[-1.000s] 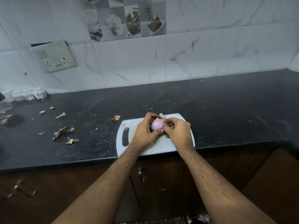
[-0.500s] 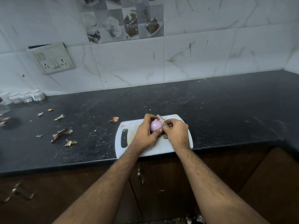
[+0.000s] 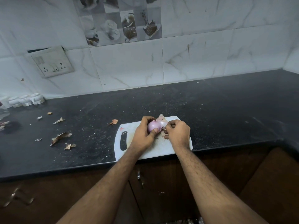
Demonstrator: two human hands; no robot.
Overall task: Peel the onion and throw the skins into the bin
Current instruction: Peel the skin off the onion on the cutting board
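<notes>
Forearms: two bare forearms rise from the bottom edge of the frame and meet over the centre.
Cabinet front: dark brown wooden cabinet doors (image 3: 161, 183) fill the lower part of the frame, under the counter's edge.
Left hand: the left hand (image 3: 142, 136) has its fingers curled round the small, round, pale purple onion (image 3: 153, 126), thumb pressed on its near side, holding it just above the board at frame centre.
Right hand: the right hand (image 3: 178, 133) sits just right of the onion, fingers bent in, tips pinching the loose flap of pinkish-white onion skin (image 3: 161, 121) that sticks up from the onion's top right.
Board: a white rectangular plastic cutting board (image 3: 127, 147) with a dark slot handle at its left end lies at the near edge of the counter, beneath both hands.
Counter: a black speckled stone countertop (image 3: 218, 113) runs across the middle of the frame.
Scraps: dry brown onion skin pieces (image 3: 60, 137) lie scattered on the counter at centre left, well apart from the board; one more lies near the board's upper left corner.
Jars: small white jars (image 3: 26, 100) stand at far left against the wall.
Wall: white marble-look tiles (image 3: 129, 65) with a tilted switch-and-socket plate (image 3: 52, 62) at upper left.
</notes>
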